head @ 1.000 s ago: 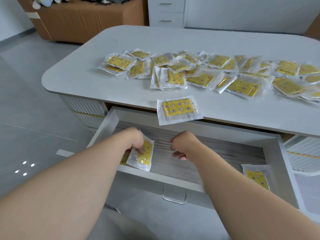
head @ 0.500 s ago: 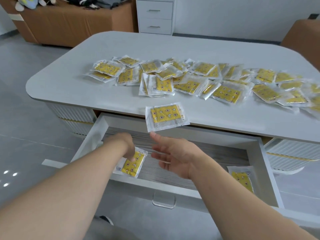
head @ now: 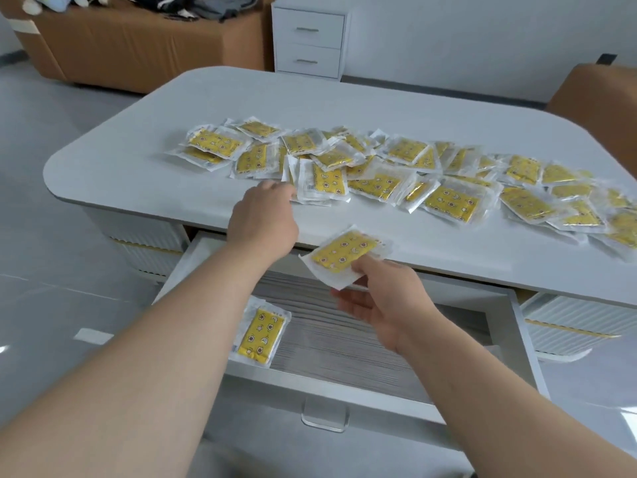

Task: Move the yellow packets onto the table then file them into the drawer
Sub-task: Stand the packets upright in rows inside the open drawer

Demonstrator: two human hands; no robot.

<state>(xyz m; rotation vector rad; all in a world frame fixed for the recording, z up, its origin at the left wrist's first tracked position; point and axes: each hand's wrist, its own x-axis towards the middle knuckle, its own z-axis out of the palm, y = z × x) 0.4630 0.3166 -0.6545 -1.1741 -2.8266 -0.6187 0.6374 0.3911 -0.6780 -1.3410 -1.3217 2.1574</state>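
Observation:
Several yellow packets [head: 448, 201] in clear wrap lie scattered across the white table [head: 138, 188]. Below its front edge the drawer [head: 524, 346] stands pulled out, with one yellow packet [head: 262, 333] lying at its left end. My right hand [head: 382, 298] pinches a single packet [head: 344, 254] by its near corner at the table's front edge, thumb on top. My left hand [head: 263, 219] reaches over the table edge, its fingertips at the near edge of a small stack of packets [head: 324, 182]; its fingers are hidden behind the hand.
A clear handle [head: 324, 420] sits on the drawer front. A white two-drawer cabinet [head: 308, 39] and a brown sofa [head: 138, 46] stand behind the table. A brown seat [head: 599, 98] is at the far right. Grey tiled floor lies to the left.
My left hand let go of the packet in the drawer and rose to the stack on the table. My right hand opened, reached up and took hold of the lone packet at the table edge.

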